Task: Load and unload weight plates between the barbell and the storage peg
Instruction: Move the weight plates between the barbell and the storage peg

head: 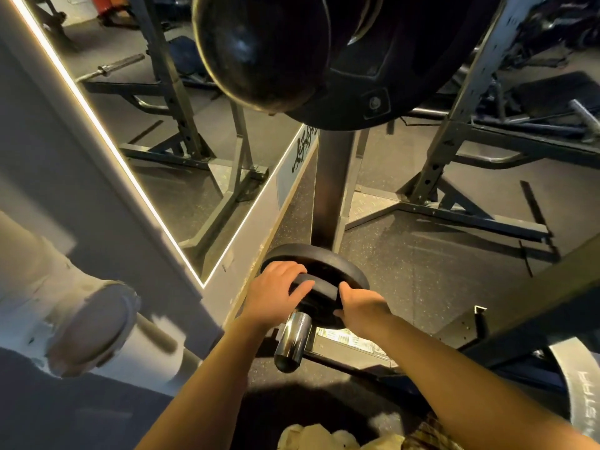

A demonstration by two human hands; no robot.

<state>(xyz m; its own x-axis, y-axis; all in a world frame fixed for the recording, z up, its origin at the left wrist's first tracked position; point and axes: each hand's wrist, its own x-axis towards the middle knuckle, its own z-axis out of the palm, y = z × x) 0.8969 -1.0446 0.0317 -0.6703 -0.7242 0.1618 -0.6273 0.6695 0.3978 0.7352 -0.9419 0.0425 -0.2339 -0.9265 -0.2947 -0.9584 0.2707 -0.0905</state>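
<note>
A small black weight plate point(321, 293) sits on a chrome storage peg point(293, 341) low on the rack, in front of a larger black plate point(319, 258) on the same peg. My left hand point(276, 289) grips the small plate's left rim, fingers curled over its edge. My right hand point(360, 303) holds its right rim. Overhead, large black plates point(269, 50) hang close to the camera, and I cannot tell whether they are on the barbell.
A mirror point(146, 125) with a lit edge leans at the left, reflecting a barbell end and rack. Rack uprights point(467, 102) and base beams point(454, 212) stand on the speckled rubber floor. A grey plate point(581, 381) sits at the right edge. A white padded tube point(81, 319) juts at left.
</note>
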